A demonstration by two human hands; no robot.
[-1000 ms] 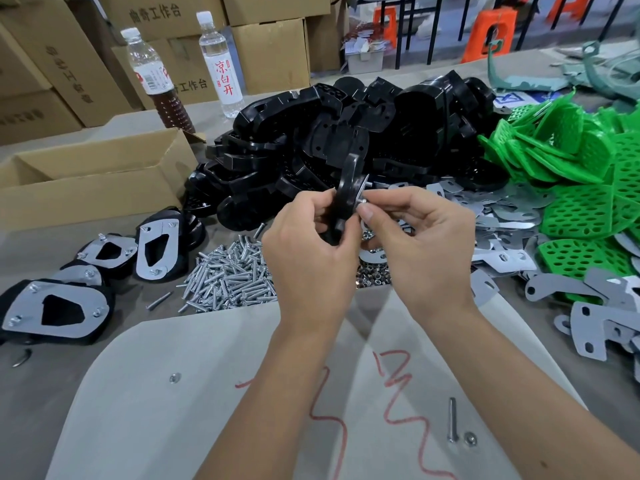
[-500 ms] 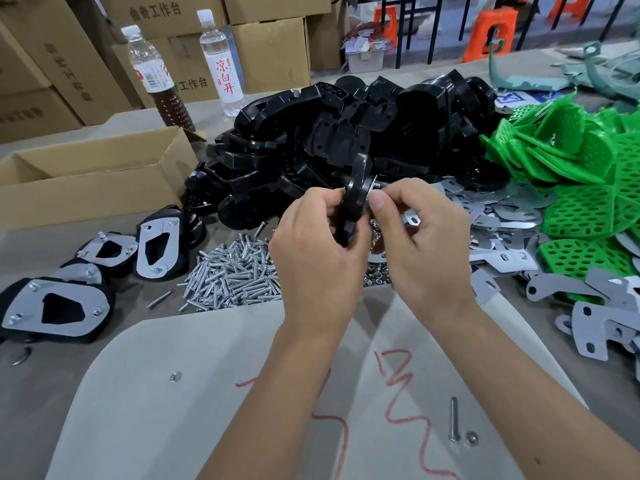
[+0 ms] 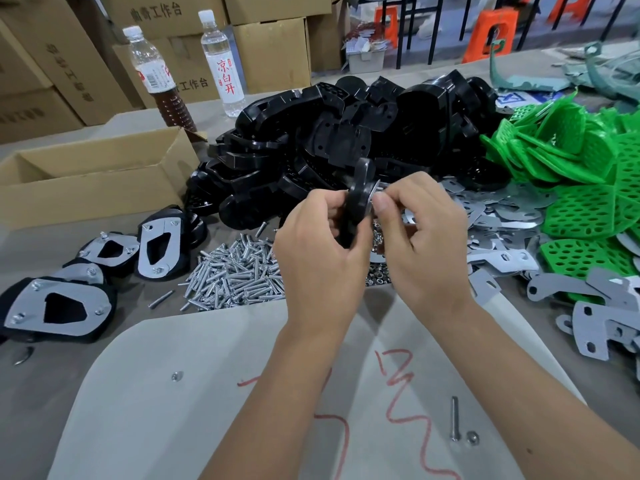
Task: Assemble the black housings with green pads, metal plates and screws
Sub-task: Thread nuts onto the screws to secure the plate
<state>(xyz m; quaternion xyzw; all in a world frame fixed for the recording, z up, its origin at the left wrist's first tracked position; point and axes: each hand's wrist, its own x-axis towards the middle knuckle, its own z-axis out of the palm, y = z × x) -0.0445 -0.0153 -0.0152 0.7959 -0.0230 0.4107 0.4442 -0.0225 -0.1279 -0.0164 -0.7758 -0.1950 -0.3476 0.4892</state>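
Observation:
My left hand (image 3: 320, 251) grips a black housing (image 3: 358, 199) held on edge above the table, a metal plate (image 3: 373, 195) against its right face. My right hand (image 3: 420, 237) pinches at that plate with thumb and forefinger; what it pinches is too small to tell. Behind lies a heap of black housings (image 3: 346, 133). Green pads (image 3: 575, 188) are piled at the right, loose metal plates (image 3: 502, 233) beside them. A pile of screws (image 3: 235, 271) lies under my hands. Several assembled housings (image 3: 55, 310) sit at the left.
An open cardboard box (image 3: 93, 178) stands at the left, two bottles (image 3: 221, 60) behind it. A grey sheet with red marks (image 3: 207, 393) covers the near table, with a loose screw (image 3: 454, 419) and a nut (image 3: 471, 437) on it. Cartons are stacked at the back.
Both hands have shifted slightly up and right with the housing; my right fingers keep working at the plate side. Nothing else on the table has moved.

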